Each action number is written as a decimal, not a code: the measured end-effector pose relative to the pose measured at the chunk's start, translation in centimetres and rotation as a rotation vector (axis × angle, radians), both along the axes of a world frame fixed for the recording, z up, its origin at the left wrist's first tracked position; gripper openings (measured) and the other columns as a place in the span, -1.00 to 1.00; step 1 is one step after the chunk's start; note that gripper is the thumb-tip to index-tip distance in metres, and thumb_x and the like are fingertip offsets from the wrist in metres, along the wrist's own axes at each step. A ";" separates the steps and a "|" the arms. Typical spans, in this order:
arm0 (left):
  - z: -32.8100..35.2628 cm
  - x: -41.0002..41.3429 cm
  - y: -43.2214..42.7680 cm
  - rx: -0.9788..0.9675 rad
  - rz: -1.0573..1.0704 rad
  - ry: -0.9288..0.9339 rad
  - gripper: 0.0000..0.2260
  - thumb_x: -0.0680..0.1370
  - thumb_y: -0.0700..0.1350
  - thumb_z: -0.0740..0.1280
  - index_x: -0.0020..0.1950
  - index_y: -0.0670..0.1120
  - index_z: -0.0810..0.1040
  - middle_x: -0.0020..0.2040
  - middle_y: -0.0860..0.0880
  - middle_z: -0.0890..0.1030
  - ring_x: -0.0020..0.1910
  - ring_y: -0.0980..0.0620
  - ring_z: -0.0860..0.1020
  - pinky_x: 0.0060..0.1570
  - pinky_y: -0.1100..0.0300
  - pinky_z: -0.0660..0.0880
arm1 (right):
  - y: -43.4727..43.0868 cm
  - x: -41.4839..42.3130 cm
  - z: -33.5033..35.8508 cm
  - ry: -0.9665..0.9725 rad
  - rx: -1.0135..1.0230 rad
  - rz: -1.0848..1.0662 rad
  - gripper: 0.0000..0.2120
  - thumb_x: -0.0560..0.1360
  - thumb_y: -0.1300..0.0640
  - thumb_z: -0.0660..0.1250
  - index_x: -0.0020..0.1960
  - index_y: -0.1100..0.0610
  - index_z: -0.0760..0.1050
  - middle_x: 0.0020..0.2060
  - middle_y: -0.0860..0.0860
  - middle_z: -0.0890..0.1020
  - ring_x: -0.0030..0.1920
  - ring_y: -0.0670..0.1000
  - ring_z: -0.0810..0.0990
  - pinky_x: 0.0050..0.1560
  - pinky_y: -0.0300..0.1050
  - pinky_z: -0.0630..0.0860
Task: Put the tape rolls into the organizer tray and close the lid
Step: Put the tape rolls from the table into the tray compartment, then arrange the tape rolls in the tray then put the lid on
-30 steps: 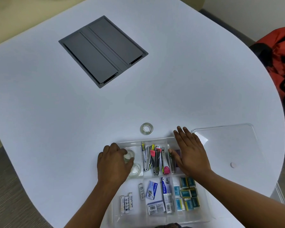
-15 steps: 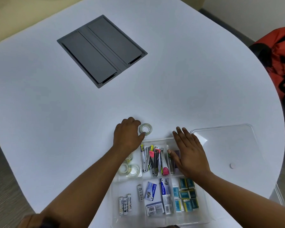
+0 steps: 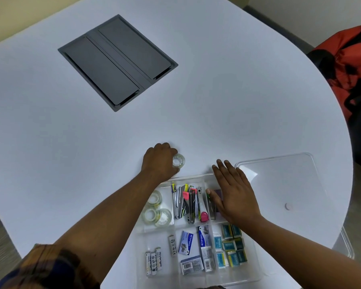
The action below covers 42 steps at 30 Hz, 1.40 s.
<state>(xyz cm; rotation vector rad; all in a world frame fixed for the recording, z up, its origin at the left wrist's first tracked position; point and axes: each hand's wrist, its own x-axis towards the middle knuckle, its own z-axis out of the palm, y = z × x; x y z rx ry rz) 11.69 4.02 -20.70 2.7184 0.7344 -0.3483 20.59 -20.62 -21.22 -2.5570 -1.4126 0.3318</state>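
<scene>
Counter (image 3: 196, 113) first: a broad white top with a rounded edge and a dark hatch panel (image 3: 118, 62) set into it further away. Near the person sits the clear organizer tray (image 3: 252, 265), divided into compartments, and its clear lid (image 3: 279, 184) lies flat on the counter just to the right, touching or nearly touching the tray's side. The right hand (image 3: 231, 195) rests spread flat, palm down, over the tray's far right corner, holding nothing, seemingly steadying the tray. The left hand (image 3: 159, 162) has reached past the tray's far wall, its fingers curled around the last loose tape roll (image 3: 178, 161), which looks to be sitting on the counter; I can't tell whether it has been lifted yet. Three tape rolls (image 3: 156, 211) already lie in the far left compartment, beside the one full of clips and cutters (image 3: 188, 202). Batteries (image 3: 153, 260) and small boxes (image 3: 230, 249) fill the near compartments.

So the step in hand looks like picking up the final roll. Next it needs only a short carry back over the tray wall and a drop beside the other three, then the lid has to be brought across and pressed on.
</scene>
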 end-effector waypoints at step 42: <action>-1.6 -23.6 -8.2 -0.018 0.619 -0.227 -0.26 0.44 0.30 0.00 0.43 -0.18 0.34 0.44 -0.19 0.37 0.42 -0.19 0.32 0.30 -0.13 0.32 | 1.6 -7.6 6.0 0.128 0.042 0.211 -0.69 0.46 0.09 0.35 0.21 0.04 0.55 0.14 0.00 0.63 0.12 0.09 0.53 0.10 -0.03 0.48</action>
